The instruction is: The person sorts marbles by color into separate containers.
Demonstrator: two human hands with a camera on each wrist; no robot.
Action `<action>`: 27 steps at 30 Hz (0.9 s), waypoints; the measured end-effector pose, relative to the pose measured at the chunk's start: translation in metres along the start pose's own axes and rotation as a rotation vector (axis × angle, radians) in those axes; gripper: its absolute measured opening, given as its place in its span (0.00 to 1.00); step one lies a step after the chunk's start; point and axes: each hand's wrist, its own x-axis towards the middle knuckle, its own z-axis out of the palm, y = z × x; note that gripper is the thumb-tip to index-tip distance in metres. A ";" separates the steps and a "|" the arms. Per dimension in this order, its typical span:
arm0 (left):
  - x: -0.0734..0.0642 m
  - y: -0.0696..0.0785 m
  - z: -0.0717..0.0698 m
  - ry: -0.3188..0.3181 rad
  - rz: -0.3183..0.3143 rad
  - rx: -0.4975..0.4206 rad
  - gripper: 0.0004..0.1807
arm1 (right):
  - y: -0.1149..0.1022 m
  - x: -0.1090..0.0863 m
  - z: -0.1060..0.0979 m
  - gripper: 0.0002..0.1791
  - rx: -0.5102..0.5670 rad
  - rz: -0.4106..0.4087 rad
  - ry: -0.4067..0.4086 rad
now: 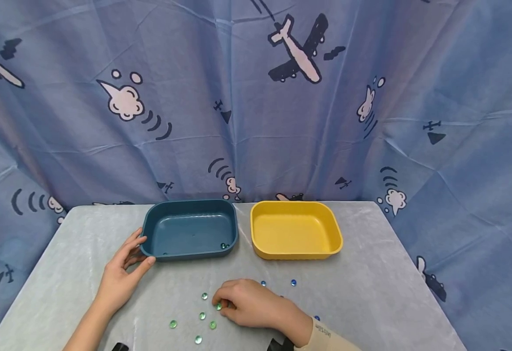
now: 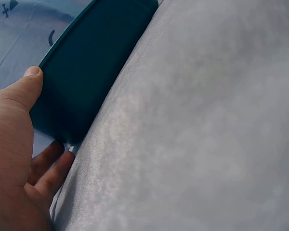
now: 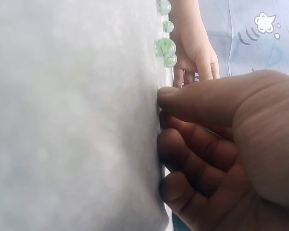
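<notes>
My left hand (image 1: 122, 280) rests at the near left corner of a dark teal bin (image 1: 190, 257), its thumb against the front wall and its fingers at the side. In the left wrist view the thumb (image 2: 31, 79) lies along the bin's wall, and two fingertips show near its base. My right hand (image 1: 256, 302) is low over the table, thumb and fingertips together at a green glass marble (image 1: 218, 306). From the right wrist the marble is hidden behind the thumb (image 3: 192, 98). Several other green marbles (image 1: 202, 316) lie just left of this hand.
A yellow bin (image 1: 297, 256) stands right of the teal one. Inside the teal bin, dark green marbles (image 1: 223, 246) sit in the near right corner. Several blue marbles (image 1: 293, 282) lie beyond and beside the right hand. A patterned blue curtain (image 1: 256, 122) hangs behind the table.
</notes>
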 end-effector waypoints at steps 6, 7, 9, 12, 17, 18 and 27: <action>0.000 0.000 -0.001 0.000 0.001 0.000 0.34 | 0.002 0.001 0.003 0.07 -0.006 0.002 0.008; 0.000 0.000 -0.001 0.000 0.001 -0.002 0.34 | 0.002 0.001 0.003 0.07 -0.006 0.002 0.010; 0.001 0.000 -0.001 0.001 0.003 -0.006 0.34 | 0.002 0.001 0.003 0.07 -0.004 0.003 0.010; 0.001 0.000 0.000 0.001 0.006 -0.008 0.34 | 0.002 0.001 0.003 0.06 -0.005 0.005 0.010; 0.001 0.001 0.000 0.004 0.004 -0.001 0.34 | 0.001 0.001 0.003 0.06 -0.011 0.009 0.004; 0.000 0.001 0.000 0.004 0.003 0.000 0.34 | 0.002 0.001 0.003 0.06 -0.009 0.013 0.003; 0.000 0.002 0.000 0.002 -0.002 0.003 0.34 | 0.001 0.001 0.004 0.06 -0.020 0.015 0.005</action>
